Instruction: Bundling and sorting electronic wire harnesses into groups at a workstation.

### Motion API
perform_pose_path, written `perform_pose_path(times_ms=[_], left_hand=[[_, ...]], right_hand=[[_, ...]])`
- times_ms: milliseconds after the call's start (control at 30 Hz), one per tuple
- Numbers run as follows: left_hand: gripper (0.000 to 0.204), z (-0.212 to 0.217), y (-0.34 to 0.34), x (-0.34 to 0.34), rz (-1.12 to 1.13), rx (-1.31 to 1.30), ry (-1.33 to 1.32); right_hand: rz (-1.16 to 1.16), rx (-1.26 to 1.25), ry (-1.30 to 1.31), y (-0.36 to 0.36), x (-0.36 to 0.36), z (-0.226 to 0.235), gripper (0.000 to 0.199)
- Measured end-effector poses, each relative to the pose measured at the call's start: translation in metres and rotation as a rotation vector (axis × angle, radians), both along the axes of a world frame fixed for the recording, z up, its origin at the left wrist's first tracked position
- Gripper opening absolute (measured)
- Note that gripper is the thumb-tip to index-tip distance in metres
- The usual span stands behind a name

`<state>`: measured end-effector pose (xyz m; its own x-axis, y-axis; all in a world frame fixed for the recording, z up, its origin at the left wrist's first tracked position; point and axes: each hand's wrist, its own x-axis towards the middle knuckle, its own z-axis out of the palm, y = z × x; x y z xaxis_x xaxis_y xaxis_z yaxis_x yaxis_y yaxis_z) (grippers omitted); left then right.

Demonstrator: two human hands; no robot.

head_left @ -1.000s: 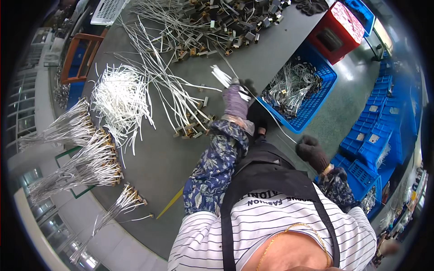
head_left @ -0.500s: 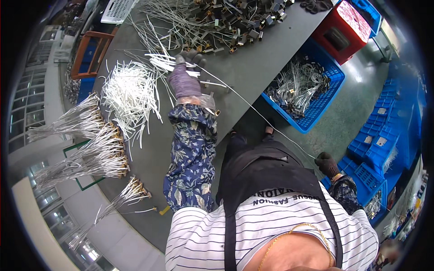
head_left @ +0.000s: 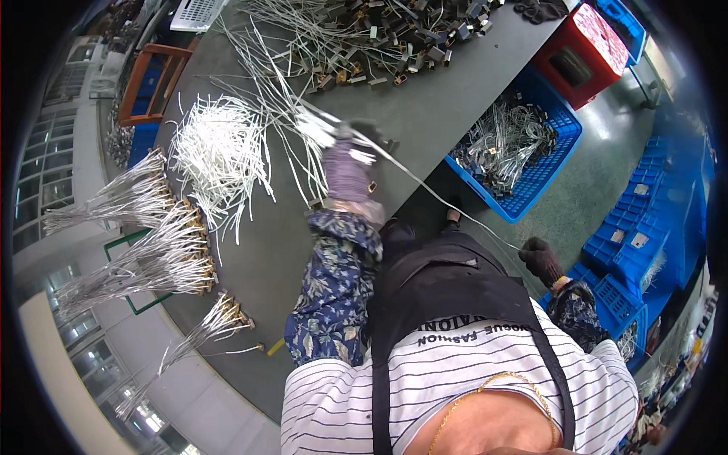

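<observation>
My left hand, in a purple and dark glove, is closed over the grey table with a bunch of short white sleeves. From its blurred fingers a long thin wire runs past the table edge to my right hand. That hand, dark-gloved and out to the right of my body, pinches the wire's far end. Left of my left hand lies a pile of loose white sleeves. Beyond it spreads a heap of wires with small metal boxes.
Bundles of wires with brass-coloured ends lie along the table's left side. A blue crate of wire parts stands beyond the table edge, near a red stool. Blue crates line the right. Dark gloves lie at the far edge.
My left hand has moved right and a little nearer, bringing the sleeves and wire along. My right hand has shifted slightly left and farther, and the wire between them sags a little more.
</observation>
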<state>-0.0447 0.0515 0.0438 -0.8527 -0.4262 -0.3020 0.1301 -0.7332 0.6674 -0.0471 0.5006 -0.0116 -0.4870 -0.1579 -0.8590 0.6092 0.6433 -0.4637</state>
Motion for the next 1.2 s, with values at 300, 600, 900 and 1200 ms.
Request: perform_pose_path(times_ms=[300,600,900,1200], left_hand=[[0.035,0.001,0.016,0.037,0.049,-0.369,-0.675],[0.032,-0.01,-0.1,0.069,-0.04,-0.693,-0.81],[0.029,-0.013,0.022,-0.006,-0.007,0.209,-0.059],[0.017,-0.056,0.07,-0.047,0.011,0.185,-0.194]], right_hand=[[0.527,-0.651,0.318,-0.248,-0.05,0.076,0.06],[0.824,-0.151,1.042,-0.384,-0.144,0.055,0.058],[0.158,-1.02,0.291,-0.266,-0.086,0.069,0.018],[0.168,-0.342,0.158,0.013,0.017,-0.007,0.016]])
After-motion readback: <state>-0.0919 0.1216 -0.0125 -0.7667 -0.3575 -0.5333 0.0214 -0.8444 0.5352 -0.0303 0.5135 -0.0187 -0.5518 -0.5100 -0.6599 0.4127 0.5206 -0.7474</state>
